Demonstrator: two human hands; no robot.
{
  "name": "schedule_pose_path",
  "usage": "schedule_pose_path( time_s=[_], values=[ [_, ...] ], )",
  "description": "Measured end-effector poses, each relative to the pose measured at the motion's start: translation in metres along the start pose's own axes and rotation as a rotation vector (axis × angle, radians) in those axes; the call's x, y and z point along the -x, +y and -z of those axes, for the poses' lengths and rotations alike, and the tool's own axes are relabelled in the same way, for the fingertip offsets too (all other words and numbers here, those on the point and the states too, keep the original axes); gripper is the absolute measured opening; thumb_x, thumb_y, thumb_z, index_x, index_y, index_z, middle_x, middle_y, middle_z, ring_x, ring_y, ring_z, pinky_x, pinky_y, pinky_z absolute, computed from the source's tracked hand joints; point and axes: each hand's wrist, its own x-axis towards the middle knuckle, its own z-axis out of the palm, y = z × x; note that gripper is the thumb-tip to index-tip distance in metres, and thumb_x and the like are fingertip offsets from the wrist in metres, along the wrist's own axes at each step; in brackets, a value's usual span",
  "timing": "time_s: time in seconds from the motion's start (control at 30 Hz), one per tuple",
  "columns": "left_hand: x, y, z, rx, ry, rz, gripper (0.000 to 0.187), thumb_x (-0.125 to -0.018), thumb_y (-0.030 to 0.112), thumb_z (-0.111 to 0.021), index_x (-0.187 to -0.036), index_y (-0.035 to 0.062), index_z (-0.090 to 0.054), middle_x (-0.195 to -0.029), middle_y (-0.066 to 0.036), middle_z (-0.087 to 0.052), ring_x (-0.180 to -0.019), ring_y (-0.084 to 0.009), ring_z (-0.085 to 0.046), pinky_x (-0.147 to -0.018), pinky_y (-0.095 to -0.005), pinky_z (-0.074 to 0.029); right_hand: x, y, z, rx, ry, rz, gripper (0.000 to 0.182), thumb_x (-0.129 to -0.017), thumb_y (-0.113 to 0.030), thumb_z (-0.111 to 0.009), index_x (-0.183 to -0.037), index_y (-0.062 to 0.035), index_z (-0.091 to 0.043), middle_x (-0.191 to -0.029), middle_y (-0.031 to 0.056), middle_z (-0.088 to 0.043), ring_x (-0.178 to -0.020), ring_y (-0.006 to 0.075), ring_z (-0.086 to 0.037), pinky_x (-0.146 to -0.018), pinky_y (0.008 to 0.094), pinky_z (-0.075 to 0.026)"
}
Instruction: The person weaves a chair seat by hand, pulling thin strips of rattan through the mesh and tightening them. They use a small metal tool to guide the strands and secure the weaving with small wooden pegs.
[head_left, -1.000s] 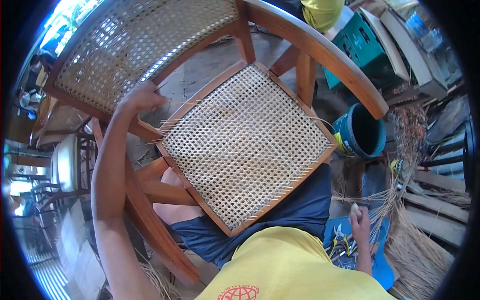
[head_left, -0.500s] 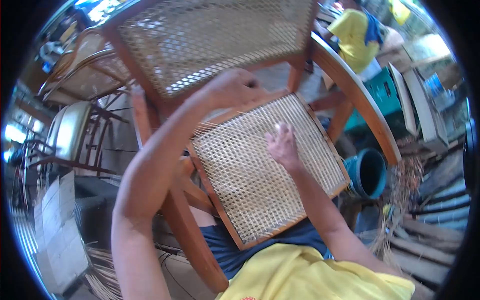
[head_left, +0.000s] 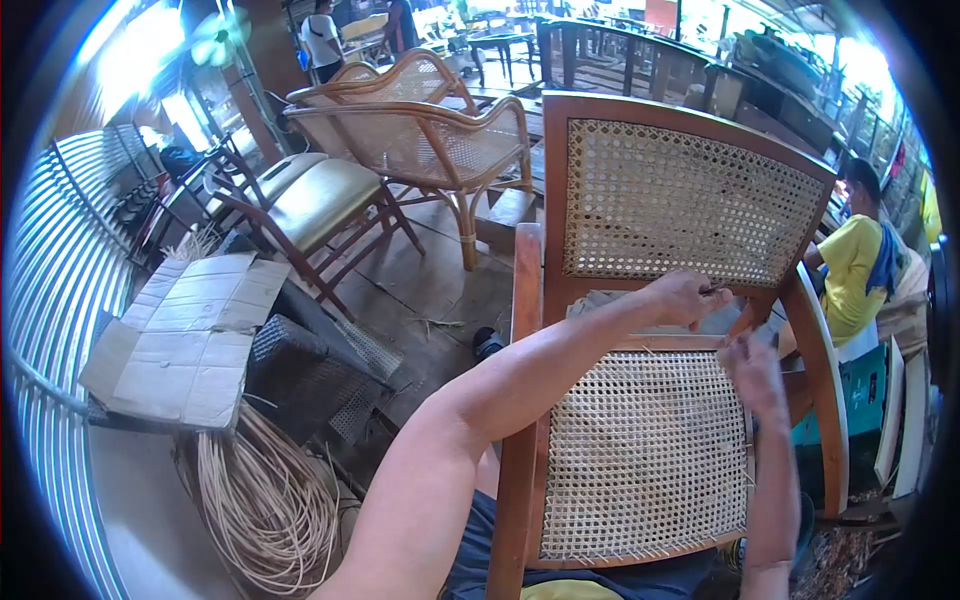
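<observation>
A wooden armchair stands before me, with woven cane in its backrest [head_left: 690, 205] and in its seat panel [head_left: 645, 450]. My left arm reaches across the chair, and my left hand [head_left: 688, 300] is closed just above the seat's rear edge, below the backrest. A small dark bit shows at its fingers; I cannot make out what it is. Slightly blurred, my right hand [head_left: 757, 372] is at the seat's rear right corner, fingers pinched together. Whatever lies between those fingers is too small to name. Short cane ends stick out along the seat's front edge.
On the left a coil of cane strands [head_left: 265, 500] lies below a flattened cardboard sheet [head_left: 185, 325]. Behind are a cushioned chair [head_left: 325, 205] and a rattan armchair [head_left: 410, 145]. A person in a yellow shirt [head_left: 850, 270] sits at right, near a green crate [head_left: 865, 400].
My view has lifted and swung left, showing more of the workshop. My right hand has gone from lying over the middle of the seat weave to its rear right corner, near my left hand.
</observation>
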Motion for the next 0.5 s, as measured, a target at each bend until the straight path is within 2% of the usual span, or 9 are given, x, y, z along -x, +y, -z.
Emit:
schedule_pose_path(
  time_s=[0.1,0.17,0.2,0.27,0.37,0.4,0.43,0.47,0.5],
  values=[
    [0.022,0.016,-0.005,0.13,-0.043,0.025,0.054,-0.089,0.052,-0.069,-0.106,0.0015,-0.069,-0.082,-0.009,-0.072,-0.085,-0.02,-0.068,-0.079,-0.0366,-0.051,-0.015,-0.06,0.057,-0.015,0.049,0.089,0.023,-0.102,-0.017,-0.048,-0.093,-0.0005,-0.062,-0.077,0.007,-0.062,-0.069,0.0123,-0.057,-0.064,0.0317,-0.048],
    [0.031,0.02,-0.021,0.151,-0.083,0.008,0.052,-0.088,0.045,-0.074,-0.115,0.0015,-0.068,-0.086,-0.009,-0.072,-0.086,-0.0186,-0.067,-0.08,-0.0353,-0.051,-0.015,-0.087,0.092,-0.133,0.063,0.072,0.022,-0.104,-0.023,-0.051,-0.102,-0.0045,-0.063,-0.085,0.0034,-0.063,-0.074,0.0076,-0.057,-0.064,0.0256,-0.048],
    [0.023,0.012,-0.034,0.193,-0.208,-0.032,0.054,-0.086,0.039,-0.076,-0.123,0.0019,-0.064,-0.089,-0.009,-0.072,-0.086,-0.0185,-0.067,-0.081,-0.0346,-0.051,-0.009,-0.097,0.101,-0.134,0.064,0.071,0.022,-0.104,-0.023,-0.051,-0.102,-0.0045,-0.063,-0.085,0.0034,-0.063,-0.074,0.0076,-0.057,-0.064,0.0256,-0.048],
    [0.013,0.003,-0.055,0.253,-0.412,-0.068,0.06,-0.084,0.032,-0.076,-0.134,0.0042,-0.059,-0.095,-0.009,-0.074,-0.086,-0.0193,-0.069,-0.082,-0.0353,-0.052,0.0,-0.111,0.109,-0.298,0.369,0.304,0.024,-0.105,-0.03,-0.052,-0.115,-0.0103,-0.062,-0.098,0.0012,-0.063,-0.081,0.0047,-0.056,-0.066,0.0207,-0.047],
    [0.005,-0.009,-0.061,-0.023,-0.348,-0.205,0.054,-0.086,0.036,-0.072,-0.129,0.0042,-0.063,-0.096,-0.01,-0.074,-0.086,-0.022,-0.069,-0.083,-0.037,-0.053,0.006,-0.038,0.11,-0.398,0.414,0.242,0.03,-0.105,-0.034,-0.052,-0.127,-0.0132,-0.058,-0.109,0.0009,-0.061,-0.088,0.0059,-0.057,-0.07,0.0207,-0.048],
    [-0.002,-0.023,-0.061,-0.104,-0.284,-0.237,0.046,-0.086,0.037,-0.07,-0.118,0.004,-0.07,-0.096,-0.012,-0.074,-0.086,-0.0251,-0.069,-0.083,-0.0388,-0.053,0.016,-0.013,0.103,-0.543,0.379,0.159,0.03,-0.104,-0.031,-0.053,-0.128,-0.0121,-0.057,-0.114,0.0016,-0.061,-0.094,0.009,-0.058,-0.075,0.0229,-0.05],
    [0.007,-0.013,-0.052,-0.099,-0.229,-0.119,0.037,-0.086,0.032,-0.069,-0.107,0.0027,-0.074,-0.095,-0.016,-0.074,-0.086,-0.0288,-0.069,-0.081,-0.0403,-0.053,0.025,0.017,0.093,-0.595,0.35,0.096,0.032,-0.103,-0.03,-0.056,-0.128,-0.0102,-0.057,-0.119,0.0029,-0.06,-0.103,0.0127,-0.058,-0.08,0.0266,-0.052],
    [-0.005,-0.036,-0.062,-0.299,-0.238,-0.21,0.033,-0.086,0.028,-0.066,-0.106,0.0025,-0.073,-0.097,-0.019,-0.073,-0.088,-0.0324,-0.069,-0.082,-0.043,-0.052,0.044,0.029,0.079,-0.637,0.322,-0.017,0.033,-0.102,-0.029,-0.058,-0.127,-0.0091,-0.058,-0.123,0.0047,-0.058,-0.107,0.0153,-0.057,-0.084,0.029,-0.053],
    [0.003,-0.024,-0.057,-0.323,-0.298,-0.095,0.031,-0.088,0.026,-0.063,-0.106,0.0024,-0.073,-0.099,-0.021,-0.072,-0.091,-0.0362,-0.068,-0.083,-0.0444,-0.052,0.062,0.047,0.065,-0.641,0.257,-0.069,0.033,-0.099,-0.026,-0.062,-0.126,-0.0069,-0.057,-0.121,0.0053,-0.059,-0.109,0.0161,-0.056,-0.087,0.0305,-0.053]
  ],
)
